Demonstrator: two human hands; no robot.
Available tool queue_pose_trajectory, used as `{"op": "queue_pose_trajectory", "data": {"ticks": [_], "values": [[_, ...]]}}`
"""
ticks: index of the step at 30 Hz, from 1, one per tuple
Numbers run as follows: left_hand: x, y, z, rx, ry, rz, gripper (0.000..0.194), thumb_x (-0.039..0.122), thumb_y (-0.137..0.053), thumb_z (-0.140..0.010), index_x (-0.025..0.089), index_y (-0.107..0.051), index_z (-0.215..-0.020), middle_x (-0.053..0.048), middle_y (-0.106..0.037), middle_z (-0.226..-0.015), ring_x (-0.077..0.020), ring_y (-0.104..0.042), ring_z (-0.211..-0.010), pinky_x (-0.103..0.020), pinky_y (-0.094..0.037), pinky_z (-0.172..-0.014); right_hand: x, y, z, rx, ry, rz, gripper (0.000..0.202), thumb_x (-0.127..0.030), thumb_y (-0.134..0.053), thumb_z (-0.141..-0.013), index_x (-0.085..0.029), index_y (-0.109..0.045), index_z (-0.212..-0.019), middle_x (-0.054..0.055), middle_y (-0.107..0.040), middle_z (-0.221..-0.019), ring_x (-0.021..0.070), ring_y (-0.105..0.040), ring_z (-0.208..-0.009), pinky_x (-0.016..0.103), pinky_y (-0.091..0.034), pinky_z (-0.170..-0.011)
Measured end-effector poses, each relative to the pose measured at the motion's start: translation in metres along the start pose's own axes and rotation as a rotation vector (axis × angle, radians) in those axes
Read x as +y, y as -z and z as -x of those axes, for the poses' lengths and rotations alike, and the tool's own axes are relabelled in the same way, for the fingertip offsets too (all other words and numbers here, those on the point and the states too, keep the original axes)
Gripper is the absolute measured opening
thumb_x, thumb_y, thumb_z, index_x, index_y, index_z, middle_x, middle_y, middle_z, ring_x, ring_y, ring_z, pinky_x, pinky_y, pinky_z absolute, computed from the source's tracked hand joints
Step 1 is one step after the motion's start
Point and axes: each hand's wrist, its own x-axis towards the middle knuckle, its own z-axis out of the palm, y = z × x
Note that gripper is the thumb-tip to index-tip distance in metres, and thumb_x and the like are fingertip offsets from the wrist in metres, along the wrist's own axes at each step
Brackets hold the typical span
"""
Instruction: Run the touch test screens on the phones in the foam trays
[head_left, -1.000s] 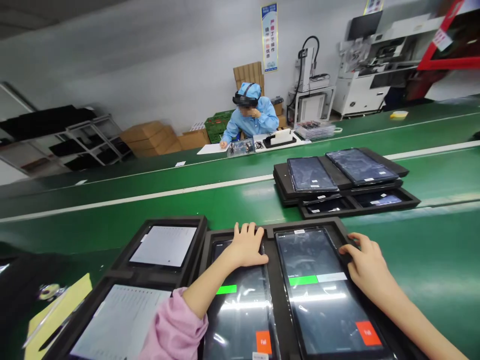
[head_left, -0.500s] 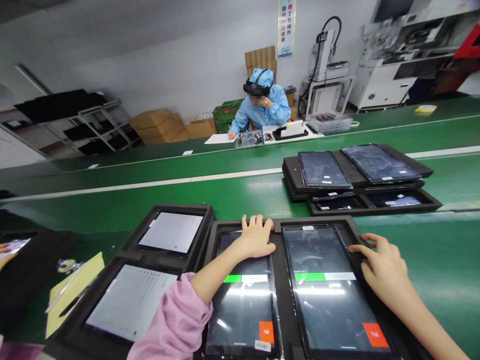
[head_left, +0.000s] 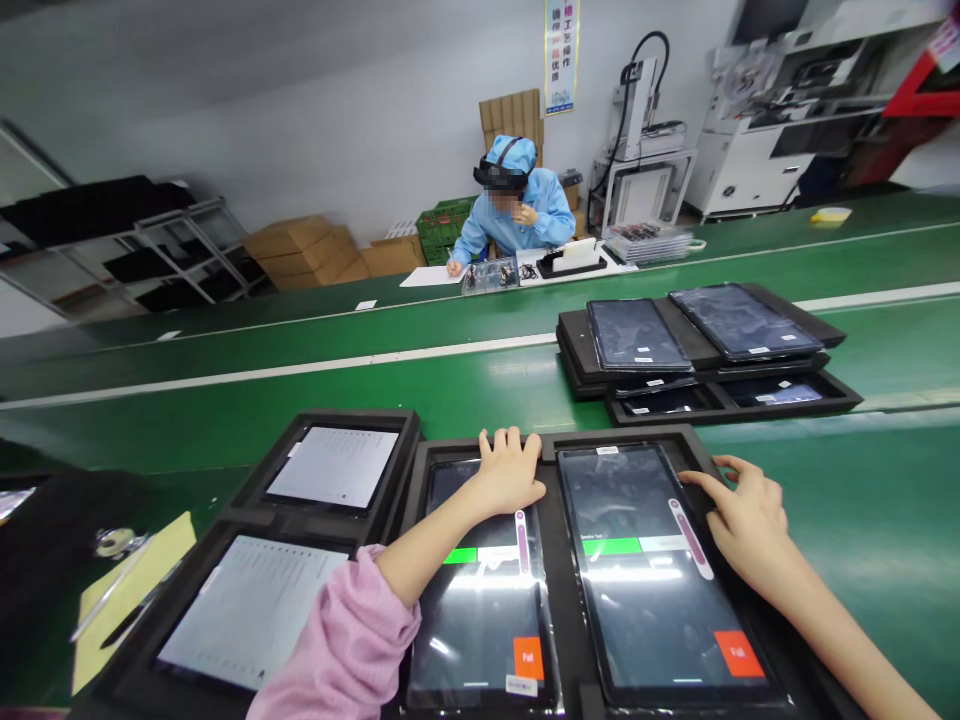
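Two dark tablets lie side by side in a black foam tray. My left hand (head_left: 510,475) rests over the top of the left tablet (head_left: 480,620), fingers spread toward the tray's far edge and thumb at the tablet's right side. My right hand (head_left: 746,515) is at the right tablet (head_left: 660,620), its index finger reaching to the upper right edge and the other fingers over the tray rim (head_left: 694,440). Neither tablet is lifted. Each screen shows a green bar, a red "Fail" square and a pink slider near its right side.
Left of the tray, another foam tray (head_left: 247,515) holds two tablets with white screens. Stacked trays with tablets (head_left: 637,335) stand at the back right. Yellow paper (head_left: 135,590) with pens and a tape roll (head_left: 116,543) lies left. Across the green bench sits a co-worker (head_left: 514,205) writing.
Pink sliders have appeared on both tablet screens. My right index finger stays at the right tablet's edge; my left hand keeps its place. The whole view has shifted slightly.
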Motion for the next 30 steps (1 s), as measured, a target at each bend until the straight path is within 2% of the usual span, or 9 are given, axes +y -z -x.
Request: {"op": "queue_pose_trajectory", "data": {"ticks": [3, 8, 12, 18, 21, 24, 26, 28, 30], "values": [[-0.015, 0.007, 0.002, -0.069, -0.100, 0.022, 0.051, 0.041, -0.067, -0.085, 0.019, -0.046, -0.126, -0.022, -0.040, -0.147, -0.0378, -0.030, -0.145, -0.065, -0.013, -0.120, -0.009, 0.012, -0.001, 0.057, 0.096, -0.161, 0.035, -0.023, -0.041, -0.095, -0.021, -0.073, -0.111, 0.016, -0.051, -0.124, 0.0354, -0.051, -0.110, 0.057, -0.046, -0.092], [-0.032, 0.012, 0.008, -0.280, -0.278, 0.016, 0.114, 0.054, -0.094, -0.053, 0.017, -0.032, -0.141, -0.033, 0.015, -0.162, -0.0514, 0.018, -0.147, -0.080, -0.003, -0.111, -0.017, 0.034, 0.000, -0.123, 0.431, -0.406, 0.048, -0.033, -0.032, -0.104, -0.030, -0.079, -0.093, 0.007, -0.056, -0.131, 0.0321, -0.047, -0.121, 0.054, -0.036, -0.103], [-0.027, 0.005, 0.010, -0.287, -0.257, -0.053, 0.124, 0.048, -0.099, -0.043, 0.015, -0.033, -0.142, -0.035, 0.022, -0.158, -0.0539, 0.023, -0.143, -0.082, 0.000, -0.108, -0.020, 0.038, 0.000, -0.176, 0.460, -0.365, 0.052, -0.028, -0.033, -0.102, -0.032, -0.081, -0.083, 0.004, -0.058, -0.133, 0.0324, -0.046, -0.122, 0.055, -0.033, -0.105], [-0.050, 0.013, 0.013, -0.246, -0.304, 0.039, 0.115, 0.037, -0.094, -0.053, 0.019, -0.028, -0.145, -0.028, 0.001, -0.165, -0.0456, 0.004, -0.152, -0.079, -0.001, -0.111, -0.020, 0.035, -0.001, -0.062, 0.463, -0.292, 0.053, -0.025, -0.034, -0.102, -0.032, -0.081, -0.080, 0.005, -0.060, -0.131, 0.0329, -0.049, -0.118, 0.057, -0.032, -0.104], [-0.083, 0.022, 0.024, -0.186, -0.097, 0.051, 0.122, 0.022, -0.089, -0.053, 0.022, -0.017, -0.151, -0.026, -0.026, -0.161, -0.0446, -0.025, -0.149, -0.083, 0.001, -0.108, -0.018, 0.037, -0.002, -0.039, 0.483, -0.261, 0.052, -0.022, -0.035, -0.101, -0.032, -0.081, -0.078, 0.005, -0.059, -0.133, 0.0325, -0.048, -0.119, 0.058, -0.030, -0.104], [-0.116, 0.024, 0.037, -0.167, 0.055, 0.048, 0.115, 0.016, -0.082, -0.052, 0.019, -0.022, -0.151, -0.024, -0.043, -0.150, -0.0456, -0.041, -0.138, -0.079, -0.016, -0.110, -0.021, 0.041, -0.005, -0.053, 0.488, -0.254, 0.051, -0.022, -0.035, -0.101, -0.032, -0.081, -0.081, 0.005, -0.057, -0.134, 0.0328, -0.047, -0.120, 0.060, -0.028, -0.105], [-0.130, 0.022, 0.043, -0.160, 0.027, 0.072, 0.107, 0.015, -0.077, -0.054, 0.018, -0.027, -0.149, -0.020, -0.043, -0.149, -0.0396, -0.041, -0.139, -0.060, -0.032, -0.116, -0.031, 0.045, -0.007, -0.122, 0.540, -0.290, 0.045, -0.028, -0.037, -0.102, -0.032, -0.081, -0.092, 0.006, -0.054, -0.138, 0.0341, -0.045, -0.123, 0.061, -0.028, -0.106], [-0.136, 0.018, 0.047, -0.139, -0.008, 0.094, 0.103, 0.016, -0.074, -0.056, 0.019, -0.027, -0.148, -0.016, -0.041, -0.150, -0.0331, -0.040, -0.141, -0.044, -0.035, -0.117, -0.047, 0.049, -0.007, -0.284, 0.648, -0.325, 0.033, -0.040, -0.045, -0.103, -0.035, -0.077, -0.111, 0.007, -0.048, -0.145, 0.0357, -0.041, -0.127, 0.062, -0.027, -0.108], [-0.133, 0.014, 0.049, -0.104, -0.008, 0.097, 0.104, 0.018, -0.075, -0.059, 0.021, -0.025, -0.150, -0.016, -0.041, -0.150, -0.0343, -0.038, -0.141, -0.049, -0.030, -0.119, -0.064, 0.052, -0.008, -0.478, 0.763, -0.347, 0.034, -0.053, -0.057, -0.100, -0.038, -0.069, -0.128, 0.008, -0.043, -0.149, 0.0367, -0.038, -0.131, 0.063, -0.025, -0.111]]}}
